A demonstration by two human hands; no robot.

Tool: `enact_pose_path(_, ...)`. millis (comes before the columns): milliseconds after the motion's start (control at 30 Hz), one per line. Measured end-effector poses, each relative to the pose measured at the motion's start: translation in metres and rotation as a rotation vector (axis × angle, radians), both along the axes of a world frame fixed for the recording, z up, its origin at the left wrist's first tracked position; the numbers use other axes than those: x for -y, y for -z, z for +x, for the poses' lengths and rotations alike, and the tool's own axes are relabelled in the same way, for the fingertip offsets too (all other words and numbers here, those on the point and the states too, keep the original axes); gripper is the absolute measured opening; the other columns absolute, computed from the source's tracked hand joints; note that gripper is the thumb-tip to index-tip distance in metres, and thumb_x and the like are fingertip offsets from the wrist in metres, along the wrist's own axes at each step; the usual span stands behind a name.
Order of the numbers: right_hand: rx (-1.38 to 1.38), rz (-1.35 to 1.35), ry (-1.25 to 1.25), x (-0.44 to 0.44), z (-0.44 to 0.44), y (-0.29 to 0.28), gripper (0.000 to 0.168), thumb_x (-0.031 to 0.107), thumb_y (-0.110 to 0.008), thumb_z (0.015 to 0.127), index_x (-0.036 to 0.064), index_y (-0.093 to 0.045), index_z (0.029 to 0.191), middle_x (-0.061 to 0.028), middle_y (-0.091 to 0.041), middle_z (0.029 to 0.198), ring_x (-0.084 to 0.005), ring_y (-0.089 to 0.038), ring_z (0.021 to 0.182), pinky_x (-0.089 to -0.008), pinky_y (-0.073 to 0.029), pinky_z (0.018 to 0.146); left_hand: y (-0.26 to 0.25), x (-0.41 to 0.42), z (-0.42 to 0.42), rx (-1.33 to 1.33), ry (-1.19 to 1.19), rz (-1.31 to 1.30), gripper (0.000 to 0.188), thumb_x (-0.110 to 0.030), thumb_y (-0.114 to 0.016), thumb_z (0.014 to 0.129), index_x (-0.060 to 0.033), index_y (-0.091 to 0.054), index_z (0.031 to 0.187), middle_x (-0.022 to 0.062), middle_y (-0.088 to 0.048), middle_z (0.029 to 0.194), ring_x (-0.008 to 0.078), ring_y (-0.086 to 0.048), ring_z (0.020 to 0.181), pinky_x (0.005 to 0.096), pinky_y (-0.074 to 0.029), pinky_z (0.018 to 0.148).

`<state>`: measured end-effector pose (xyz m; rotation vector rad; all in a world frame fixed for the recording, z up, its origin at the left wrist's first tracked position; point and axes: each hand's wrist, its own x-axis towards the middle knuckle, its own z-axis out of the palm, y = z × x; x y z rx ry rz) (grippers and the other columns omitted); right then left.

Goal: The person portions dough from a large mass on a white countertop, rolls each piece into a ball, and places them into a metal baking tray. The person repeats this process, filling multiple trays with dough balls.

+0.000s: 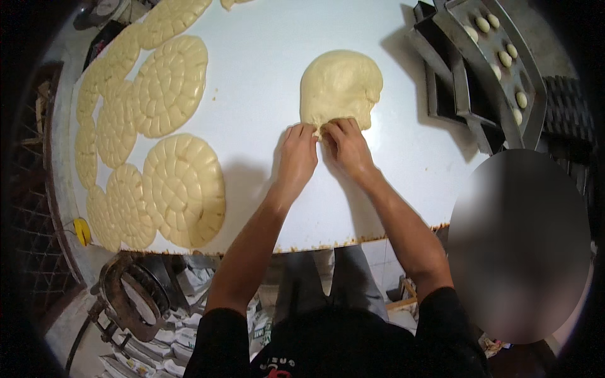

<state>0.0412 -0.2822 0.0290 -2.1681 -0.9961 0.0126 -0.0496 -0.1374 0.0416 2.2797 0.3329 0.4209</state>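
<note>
A large smooth lump of pale dough lies on the white tabletop in front of me. Its right side is uneven, with a small fold. My left hand grips the dough's near edge with bent fingers. Right beside it, my right hand pinches the same edge, its fingertips pressed into the dough. The fingertips of both hands nearly meet at a small gathered bit of dough, and the fingers partly hide it.
Pressed dough rounds divided into segments cover the table's left side. Stacked metal trays stand at the back right, the top one holding several dough balls. A yellow object hangs at the left corner. A blurred oval hides the right side.
</note>
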Motion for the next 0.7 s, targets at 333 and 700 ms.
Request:
enact_pose_path(333, 0.005, -0.292, 0.233, 0.106, -0.07, 0.005, 0.01, 0.012, -0.068, 0.095, 0.004, -0.064, 0.099, -0.0165, -0.061, 0.095, -0.0383, -0.057, 0.097, -0.0497, -0.044, 0.091, 0.031, 0.028, -0.084, -0.041, -0.113, 0.189, 0.029, -0.015, -0.078, 0.081, -0.0063, -0.064, 0.105, 0.0143, -0.062, 0.11, 0.0367, -0.054, 0.113, 0.0502, -0.044, 0.096)
enact_pose_path(700, 0.043, -0.167, 0.313, 0.117, -0.046, 0.03, 0.02, 0.012, -0.074, 0.09, 0.004, -0.061, 0.103, -0.0167, -0.063, 0.108, -0.0396, -0.057, 0.103, -0.0523, -0.044, 0.095, 0.046, 0.072, -0.088, 0.002, -0.144, 0.12, 0.026, -0.006, -0.075, 0.08, -0.0055, -0.065, 0.105, 0.0141, -0.064, 0.105, 0.0378, -0.057, 0.103, 0.0494, -0.046, 0.092)
